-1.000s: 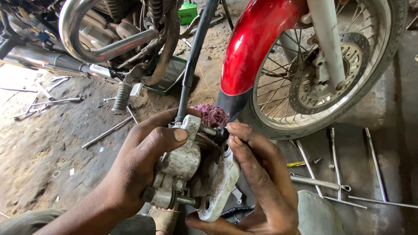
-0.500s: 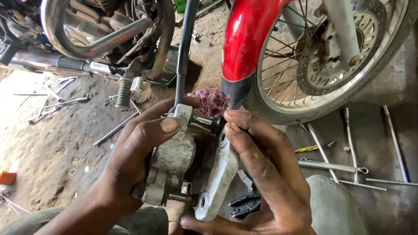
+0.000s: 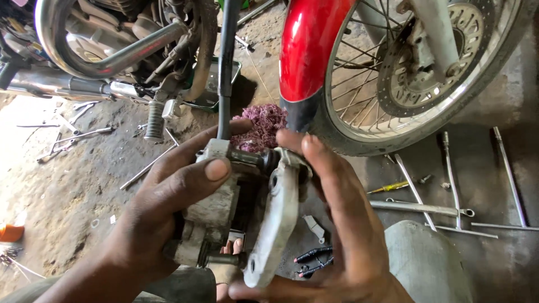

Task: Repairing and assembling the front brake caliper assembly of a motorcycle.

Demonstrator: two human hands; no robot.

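Above the floor, before the wheel, the left hand grips the caliper; the right hand pinches its bracket, beside a rag.

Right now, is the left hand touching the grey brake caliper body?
Touching. The head view shows the left hand wrapped around the brake caliper body, its thumb pressed flat on the upper face.

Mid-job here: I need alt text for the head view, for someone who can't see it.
Two bare hands hold a grimy metal brake caliper: the left hand grips the caliper body, the right hand holds its pale bracket. Behind are a motorcycle's red fender, spoked wheel and tools on the dirty floor.
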